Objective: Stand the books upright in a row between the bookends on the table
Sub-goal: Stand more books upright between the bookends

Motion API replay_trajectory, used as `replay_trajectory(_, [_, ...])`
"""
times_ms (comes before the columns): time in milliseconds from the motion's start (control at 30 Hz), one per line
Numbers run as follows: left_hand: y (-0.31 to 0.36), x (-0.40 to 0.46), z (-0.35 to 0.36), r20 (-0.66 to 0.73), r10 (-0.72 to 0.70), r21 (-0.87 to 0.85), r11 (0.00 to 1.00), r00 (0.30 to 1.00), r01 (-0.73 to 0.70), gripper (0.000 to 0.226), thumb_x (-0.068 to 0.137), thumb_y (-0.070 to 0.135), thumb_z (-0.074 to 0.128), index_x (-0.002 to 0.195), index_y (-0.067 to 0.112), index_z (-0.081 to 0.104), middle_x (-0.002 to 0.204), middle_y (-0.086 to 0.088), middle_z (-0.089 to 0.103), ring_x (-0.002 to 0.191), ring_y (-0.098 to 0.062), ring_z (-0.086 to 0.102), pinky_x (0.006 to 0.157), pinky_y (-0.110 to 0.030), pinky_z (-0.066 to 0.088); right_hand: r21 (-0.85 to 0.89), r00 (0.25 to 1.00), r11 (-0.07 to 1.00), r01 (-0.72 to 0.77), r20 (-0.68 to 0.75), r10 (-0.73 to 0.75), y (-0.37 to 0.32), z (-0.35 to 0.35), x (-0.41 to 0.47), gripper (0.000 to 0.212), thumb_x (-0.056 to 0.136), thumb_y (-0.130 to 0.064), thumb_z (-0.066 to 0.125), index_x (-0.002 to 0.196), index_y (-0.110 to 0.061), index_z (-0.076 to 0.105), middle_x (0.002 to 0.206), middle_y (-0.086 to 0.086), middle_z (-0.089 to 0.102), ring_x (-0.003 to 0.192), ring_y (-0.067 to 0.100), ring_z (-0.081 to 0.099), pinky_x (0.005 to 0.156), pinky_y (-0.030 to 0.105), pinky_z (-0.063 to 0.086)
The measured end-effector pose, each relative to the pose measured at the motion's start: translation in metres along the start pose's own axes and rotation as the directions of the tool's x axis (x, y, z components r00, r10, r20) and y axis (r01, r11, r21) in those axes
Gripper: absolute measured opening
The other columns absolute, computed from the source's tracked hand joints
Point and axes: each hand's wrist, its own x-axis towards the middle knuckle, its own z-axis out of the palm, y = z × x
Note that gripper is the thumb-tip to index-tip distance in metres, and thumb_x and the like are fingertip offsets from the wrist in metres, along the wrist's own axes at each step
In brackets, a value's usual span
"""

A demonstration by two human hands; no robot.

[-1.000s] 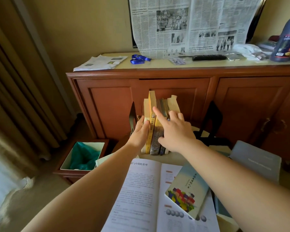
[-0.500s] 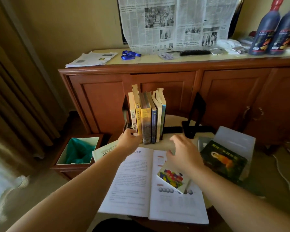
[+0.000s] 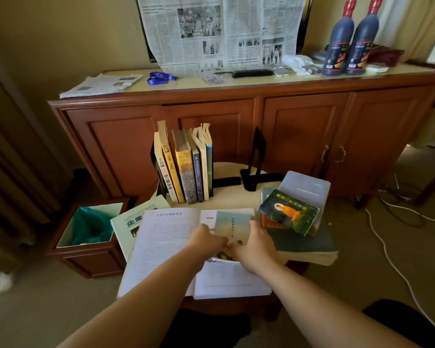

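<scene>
On the small table [image 3: 232, 200], both hands are gripping a pale-covered book [image 3: 232, 226].

Left hand [image 3: 206, 241] and right hand [image 3: 255, 244] are curling around its near end, the book lying atop a large open book [image 3: 166, 247]. Behind it, six books [image 3: 183, 167] are standing upright against the left bookend [image 3: 154, 162], while the right bookend [image 3: 258, 156] is standing well apart, a gap showing between.

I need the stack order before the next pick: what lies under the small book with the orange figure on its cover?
The orange-figure book rests on a grey book and a thick dark green one. An orange-brown edge shows beneath it; what that belongs to is covered.
</scene>
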Motion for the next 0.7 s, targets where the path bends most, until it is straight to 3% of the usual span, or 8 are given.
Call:
replay_trajectory(133, [-0.001,-0.009,-0.009,0.055,-0.067,-0.244,0.967,0.996,0.078,0.024,0.100,0.007,0.063,0.124,0.006,0.064,0.106,-0.015,0.073,0.092,-0.030,0.075,0.079,-0.044,0.066,0.281,0.996,0.958,-0.058,0.083,0.036,0.004,-0.009,-0.009,0.068,0.090,-0.027,0.080,0.147,-0.028,0.043,0.137,0.000,0.058,0.115,0.015,0.057,0.079,0.026,0.052])
replay_trajectory(233, [0.005,-0.021,-0.017,0.149,0.038,-0.468,0.883,0.988,0.037,0.027,0.102,0.003,0.059,0.128,0.004,0.061,0.111,-0.022,0.075,0.098,-0.039,0.076,0.074,-0.046,0.064,0.339,0.997,0.938,-0.074,0.055,0.059,0.005,-0.011,-0.012,0.068,0.092,-0.036,0.077,0.149,-0.026,0.043,0.136,-0.001,0.059,0.111,0.012,0.058,0.077,0.024,0.051])
replay_trajectory(333, [0.017,-0.032,-0.020,0.216,0.198,-0.604,0.797,0.956,-0.029,0.025,0.104,0.003,0.057,0.128,0.001,0.062,0.113,-0.023,0.076,0.103,-0.041,0.076,0.084,-0.050,0.063,0.443,0.999,0.896,-0.046,0.020,0.042,0.003,-0.027,-0.010,0.037,0.094,-0.040,0.074,0.126,-0.024,0.061,0.118,-0.004,0.071,0.103,0.011,0.069,0.083,0.032,0.060])
replay_trajectory(433, [0.025,-0.031,-0.015,0.193,0.232,-0.647,0.761,0.953,-0.055,0.027,0.108,0.022,0.056,0.126,0.004,0.065,0.113,-0.019,0.077,0.107,-0.037,0.075,0.100,-0.055,0.057,0.513,1.000,0.858,0.029,-0.009,-0.028,-0.001,-0.061,-0.008,0.015,0.100,-0.035,0.068,0.105,-0.021,0.067,0.101,-0.003,0.077,0.088,0.010,0.076,0.077,0.037,0.065])
replay_trajectory(500, [0.021,-0.023,-0.008,0.077,0.243,-0.492,0.853,0.967,-0.176,0.033,0.107,0.038,0.055,0.125,0.013,0.068,0.118,-0.011,0.077,0.112,-0.027,0.073,0.107,-0.054,0.052,0.467,0.995,0.880,0.085,-0.086,-0.050,-0.001,-0.086,-0.001,0.013,0.102,-0.033,0.065,0.100,-0.021,0.066,0.100,-0.003,0.077,0.085,0.010,0.077,0.077,0.039,0.066])
replay_trajectory(567, [0.008,-0.011,-0.001,-0.008,0.342,-0.011,0.940,0.940,-0.342,0.049,0.100,0.056,0.060,0.141,0.029,0.062,0.146,-0.001,0.062,0.129,-0.020,0.060,0.116,-0.049,0.043,0.451,0.988,0.889,0.076,-0.155,-0.005,0.004,-0.110,0.010,0.010,0.103,-0.033,0.065,0.099,-0.024,0.064,0.102,-0.004,0.076,0.087,0.010,0.076,0.077,0.036,0.065])
replay_trajectory(633, [-0.008,0.000,0.004,0.076,0.411,0.496,0.775,0.908,-0.392,0.083,0.090,0.073,0.061,0.161,0.041,0.033,0.170,0.008,0.026,0.156,-0.022,0.026,0.126,-0.050,0.010,0.455,0.973,0.889,0.037,-0.221,0.072,0.013,-0.131,0.022,0.014,0.103,-0.035,0.065,0.104,-0.021,0.064,0.101,-0.003,0.075,0.087,0.013,0.075,0.078,0.038,0.064])
replay_trajectory(700, [-0.022,0.008,0.008,0.199,0.406,0.726,0.550,0.892,-0.413,0.104,0.084,0.087,0.050,0.166,0.040,0.007,0.176,0.006,-0.005,0.161,-0.023,-0.010,0.122,-0.058,-0.016,0.411,0.952,0.911,-0.015,-0.271,0.138,0.025,-0.146,0.035,0.019,0.102,-0.035,0.067,0.106,-0.017,0.066,0.100,0.000,0.075,0.086,0.015,0.074,0.077,0.040,0.064])
